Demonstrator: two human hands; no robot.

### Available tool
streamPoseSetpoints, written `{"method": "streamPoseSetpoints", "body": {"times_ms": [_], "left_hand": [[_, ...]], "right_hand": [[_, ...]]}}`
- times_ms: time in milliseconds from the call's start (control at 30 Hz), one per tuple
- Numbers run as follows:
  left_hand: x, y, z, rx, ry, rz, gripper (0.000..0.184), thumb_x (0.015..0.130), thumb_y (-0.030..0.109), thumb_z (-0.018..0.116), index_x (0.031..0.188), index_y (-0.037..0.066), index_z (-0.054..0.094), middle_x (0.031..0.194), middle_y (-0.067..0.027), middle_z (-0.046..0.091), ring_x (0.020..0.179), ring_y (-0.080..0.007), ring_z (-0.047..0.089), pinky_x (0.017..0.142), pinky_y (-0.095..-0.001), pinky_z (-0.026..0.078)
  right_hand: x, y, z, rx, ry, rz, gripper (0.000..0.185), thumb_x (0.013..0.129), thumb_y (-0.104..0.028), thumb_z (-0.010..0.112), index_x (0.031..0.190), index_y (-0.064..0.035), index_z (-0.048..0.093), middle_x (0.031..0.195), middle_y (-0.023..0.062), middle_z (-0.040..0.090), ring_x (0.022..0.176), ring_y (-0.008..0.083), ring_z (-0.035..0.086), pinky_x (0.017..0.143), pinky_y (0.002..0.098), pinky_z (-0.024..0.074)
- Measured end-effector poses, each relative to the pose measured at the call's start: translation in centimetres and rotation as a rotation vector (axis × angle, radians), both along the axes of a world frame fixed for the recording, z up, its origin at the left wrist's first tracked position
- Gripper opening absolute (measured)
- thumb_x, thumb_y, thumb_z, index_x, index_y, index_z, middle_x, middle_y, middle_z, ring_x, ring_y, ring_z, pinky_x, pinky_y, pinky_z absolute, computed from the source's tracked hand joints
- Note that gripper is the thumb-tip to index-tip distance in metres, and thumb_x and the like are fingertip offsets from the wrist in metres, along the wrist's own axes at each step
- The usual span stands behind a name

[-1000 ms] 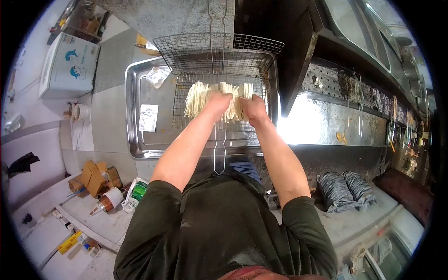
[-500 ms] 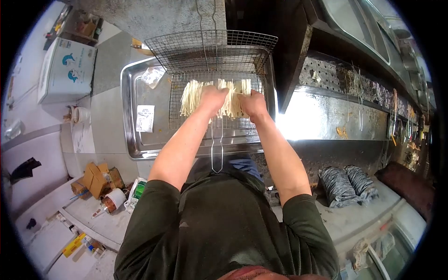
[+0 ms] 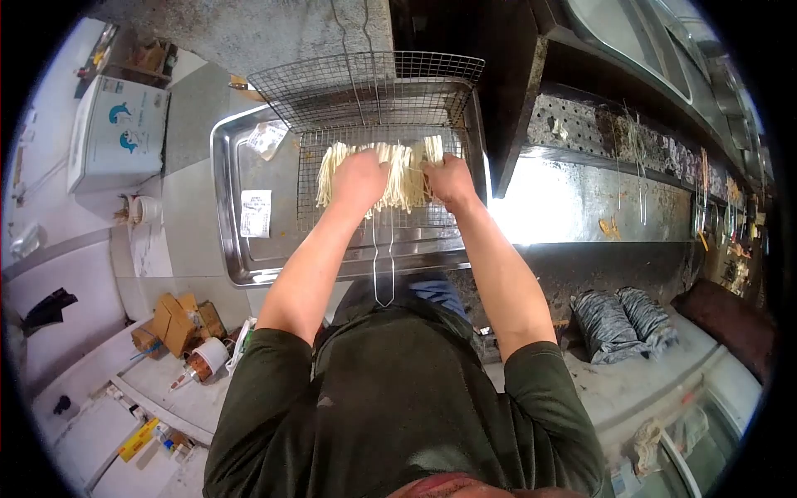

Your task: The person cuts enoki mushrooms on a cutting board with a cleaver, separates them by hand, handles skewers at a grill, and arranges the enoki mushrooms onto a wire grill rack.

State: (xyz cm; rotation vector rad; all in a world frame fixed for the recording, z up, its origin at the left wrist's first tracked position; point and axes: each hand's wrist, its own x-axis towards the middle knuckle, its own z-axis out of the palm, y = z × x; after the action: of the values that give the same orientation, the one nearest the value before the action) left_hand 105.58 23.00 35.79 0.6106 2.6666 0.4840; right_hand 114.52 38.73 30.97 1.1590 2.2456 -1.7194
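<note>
A row of pale enoki mushrooms (image 3: 400,184) lies across the lower half of an open wire grill basket (image 3: 311,187). My left hand (image 3: 360,179) is on the middle of the row, its fingers curled down into the mushrooms and mostly hidden. At the right end, my right hand (image 3: 451,180) is closed on a small bunch of enoki mushrooms (image 3: 433,149), whose cut ends stick up above the thumb. The basket's mesh lid (image 3: 311,91) is swung back, away from me. Its wire handle (image 3: 383,278) points toward my body.
Under the basket is a large metal tray (image 3: 235,261), holding a clear packet (image 3: 267,139) and a printed white label (image 3: 256,213) on its left side. A dark cabinet edge (image 3: 521,116) and a metal counter (image 3: 581,199) border the right. Grey bags (image 3: 610,328) lie lower right.
My left hand has shifted left along the mushrooms, off the bunch it was pinching. My right hand stays at the right end with its bunch. The whole view has shifted slightly.
</note>
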Motion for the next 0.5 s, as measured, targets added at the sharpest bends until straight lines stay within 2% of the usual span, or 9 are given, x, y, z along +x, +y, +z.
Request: {"method": "streamPoseSetpoints", "body": {"times_ms": [100, 200, 300, 333, 433, 500], "left_hand": [[0.9, 0.4, 1.8, -0.154, 0.151, -0.055, 0.025, 0.082, 0.029, 0.064, 0.083, 0.004, 0.066, 0.09, -0.0131, 0.068, 0.097, -0.0329, 0.06, 0.081, -0.0518, 0.044], [1.1, 0.5, 1.5, -0.02, 0.24, -0.129, 0.026, 0.083, 0.024, 0.058, 0.099, 0.004, 0.066, 0.109, -0.0154, 0.064, 0.116, -0.0306, 0.052, 0.098, -0.05, 0.038], [0.9, 0.5, -2.0, 0.29, 0.461, -0.399, 0.03, 0.086, 0.02, 0.055, 0.111, 0.004, 0.061, 0.126, -0.016, 0.055, 0.124, -0.0308, 0.047, 0.105, -0.0478, 0.033], [0.9, 0.0, -2.4, 0.213, 0.305, -0.525, 0.037, 0.093, 0.018, 0.049, 0.127, 0.004, 0.052, 0.139, -0.0137, 0.045, 0.131, -0.0321, 0.04, 0.109, -0.0502, 0.029], [1.0, -0.4, -3.6, 0.111, 0.347, -0.504, 0.04, 0.087, 0.015, 0.053, 0.125, 0.001, 0.052, 0.138, -0.0127, 0.046, 0.133, -0.031, 0.036, 0.111, -0.0477, 0.027], [1.2, -0.2, -3.7, 0.074, 0.395, -0.473, 0.042, 0.088, 0.015, 0.052, 0.127, 0.002, 0.05, 0.14, -0.0124, 0.044, 0.135, -0.0303, 0.034, 0.112, -0.0476, 0.026]], "right_hand": [[0.1, 0.2, 0.2, -0.105, -0.037, -0.044, 0.038, 0.08, -0.023, 0.067, 0.098, 0.0098, 0.062, 0.082, 0.0209, 0.067, 0.073, 0.0262, 0.066, 0.065, 0.0354, 0.0498], [0.1, 0.2, 0.8, -0.2, -0.05, -0.102, 0.037, 0.079, -0.023, 0.068, 0.095, 0.01, 0.061, 0.081, 0.0201, 0.066, 0.072, 0.0249, 0.065, 0.064, 0.0354, 0.0493], [0.2, 0.4, -0.6, -0.179, -0.016, -0.103, 0.035, 0.08, -0.022, 0.067, 0.094, 0.0092, 0.061, 0.078, 0.0179, 0.065, 0.069, 0.022, 0.063, 0.061, 0.0342, 0.0482], [0.2, 0.4, -1.2, -0.157, 0.001, -0.09, 0.034, 0.08, -0.022, 0.067, 0.094, 0.0088, 0.062, 0.077, 0.0169, 0.065, 0.068, 0.0207, 0.063, 0.06, 0.0336, 0.0477], [0.6, 0.6, -0.5, -0.304, 0.057, -0.124, 0.024, 0.085, -0.014, 0.063, 0.096, 0.0076, 0.061, 0.08, 0.0109, 0.064, 0.065, 0.017, 0.06, 0.056, 0.0315, 0.0478], [1.1, 0.8, 0.8, -0.34, 0.066, -0.165, 0.021, 0.085, -0.013, 0.062, 0.095, 0.0058, 0.06, 0.079, 0.0097, 0.064, 0.065, 0.0167, 0.06, 0.055, 0.031, 0.0481]]}}
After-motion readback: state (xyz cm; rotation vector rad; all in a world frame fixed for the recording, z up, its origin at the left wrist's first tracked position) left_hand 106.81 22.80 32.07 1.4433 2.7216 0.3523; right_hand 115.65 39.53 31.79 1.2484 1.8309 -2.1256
